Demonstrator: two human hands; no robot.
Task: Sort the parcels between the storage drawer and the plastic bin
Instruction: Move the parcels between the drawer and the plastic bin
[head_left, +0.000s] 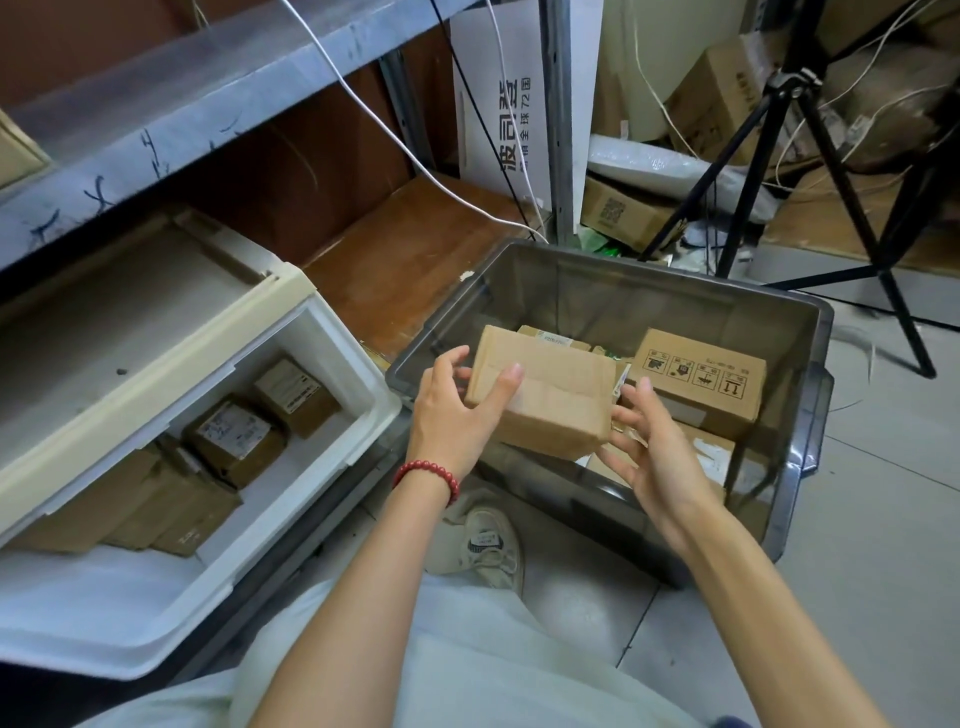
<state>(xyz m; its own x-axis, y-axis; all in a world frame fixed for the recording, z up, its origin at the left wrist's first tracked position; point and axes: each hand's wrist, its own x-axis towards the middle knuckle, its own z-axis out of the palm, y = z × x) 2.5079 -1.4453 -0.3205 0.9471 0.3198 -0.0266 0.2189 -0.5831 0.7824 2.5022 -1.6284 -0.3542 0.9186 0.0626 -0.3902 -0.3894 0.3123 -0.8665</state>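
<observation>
The parcel (545, 395) is a plain brown cardboard box, oblong and a little dented, with a strip of clear tape running along its top face and no label showing on the sides in view. It is held in the air above the near-left part of the plastic bin (810, 415), just past the rim, roughly at the centre of the view.

The left hand (452, 410) grips the parcel's 9 o'clock end. Its fingers (457, 358) curl round the far left corner, and the thumb lies flat across the top face, so the end is clamped between them (a red bead bracelet (426, 475) sits on that wrist). The right hand (654, 447) comes in from 4 o'clock with its fingers (623, 415) spread and nearly straight. The tips rest against the parcel's 3 o'clock end near the lower edge, and the thumb stands up clear of the cardboard.

The bin is smoky grey and see-through and stands on the tiled floor. Inside it, at 2 o'clock from the held parcel, lies a printed box (701, 379) with black handling symbols, and more cardboard lies beneath and behind. At 9 o'clock from the bin, the white storage drawer (358, 364) is pulled open, with labelled brown parcels (236, 436) packed in a row inside. A black tripod (831, 156) stands at 1 o'clock beyond the bin.
</observation>
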